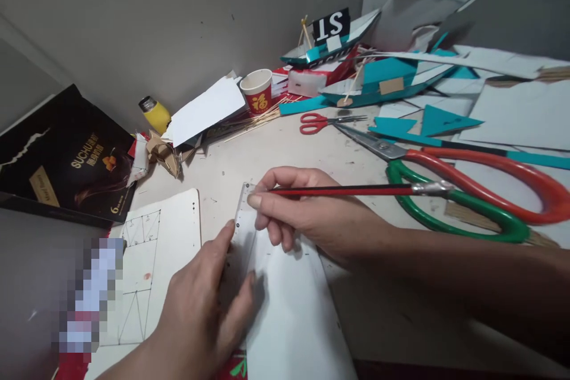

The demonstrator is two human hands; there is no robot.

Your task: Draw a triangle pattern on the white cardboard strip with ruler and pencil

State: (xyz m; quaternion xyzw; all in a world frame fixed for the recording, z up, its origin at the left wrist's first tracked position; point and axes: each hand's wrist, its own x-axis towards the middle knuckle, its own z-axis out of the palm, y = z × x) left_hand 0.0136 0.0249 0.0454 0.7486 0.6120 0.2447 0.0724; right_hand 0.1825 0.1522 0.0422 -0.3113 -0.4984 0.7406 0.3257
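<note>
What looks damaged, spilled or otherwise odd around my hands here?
The black box on the left shows a jagged pale patch, apparently a tear. On the drawn sheet beside your left hand is a reddish smudge, origin unclear. Brown scraps near the box look crumpled. I see no obvious spill.

Craft workspace | cluttered table point(214, 173), paper boats point(332, 41), scissors point(383, 148), cardboard scraps point(521, 110)

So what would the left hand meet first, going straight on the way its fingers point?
The left hand likely meets the ruler, right at its fingertip; beyond, probably the right hand, though depth is unclear.
</note>
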